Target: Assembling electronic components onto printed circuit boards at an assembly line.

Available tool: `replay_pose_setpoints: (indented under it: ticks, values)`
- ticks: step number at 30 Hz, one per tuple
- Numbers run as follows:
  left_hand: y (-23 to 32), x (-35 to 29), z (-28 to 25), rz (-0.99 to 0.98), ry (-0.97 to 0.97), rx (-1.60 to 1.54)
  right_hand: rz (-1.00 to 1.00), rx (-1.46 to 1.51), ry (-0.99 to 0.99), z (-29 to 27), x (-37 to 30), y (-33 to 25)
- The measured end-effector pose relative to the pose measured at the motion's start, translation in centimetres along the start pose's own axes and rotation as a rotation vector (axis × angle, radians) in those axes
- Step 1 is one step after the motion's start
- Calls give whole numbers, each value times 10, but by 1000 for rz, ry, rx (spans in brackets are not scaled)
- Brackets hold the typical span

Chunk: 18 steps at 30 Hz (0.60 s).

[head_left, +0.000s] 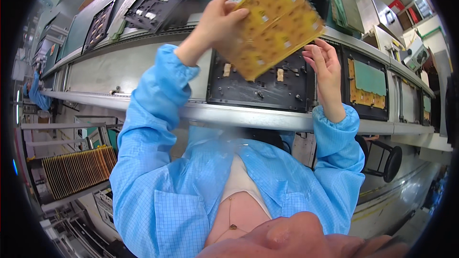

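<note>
My left hand [221, 18] grips a yellow circuit board panel [282, 26] by its left edge, thumb on the face towards me. The panel hangs tilted above a black fixture tray [239, 91] on the metal conveyor line. Beside the panel's lower right edge is my right hand [327, 67], its fingers apart and slightly curled. Its fingertips are close to that edge; whether they touch it I cannot tell. Small pale blocks and pins show on the tray, and the panel hides its upper part.
Right along the line, another black tray [349, 100] carries a yellow board under a green sheet [369, 78]. Black trays [165, 0] lean at the back left. A rack of upright yellow boards [79, 169] stands lower left, a black stool [393, 164] lower right. Another person's blue sleeve [38, 96] shows far left.
</note>
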<state>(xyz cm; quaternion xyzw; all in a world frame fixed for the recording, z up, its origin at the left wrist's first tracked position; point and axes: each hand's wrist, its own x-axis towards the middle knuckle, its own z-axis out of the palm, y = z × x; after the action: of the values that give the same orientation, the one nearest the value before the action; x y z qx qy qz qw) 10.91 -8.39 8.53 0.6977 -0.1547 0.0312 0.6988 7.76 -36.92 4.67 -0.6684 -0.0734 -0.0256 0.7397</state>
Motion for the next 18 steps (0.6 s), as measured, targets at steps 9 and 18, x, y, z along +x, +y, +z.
replay_pose_setpoints:
  ticks: [9, 18]
  values:
    - [-25, 24, -10, -268, -384, 479, 63, -110, 53, -55, -6, 30]
    - [-37, 41, 20, -169, -547, 672, -30, -370, 29, -53, -18, 39]
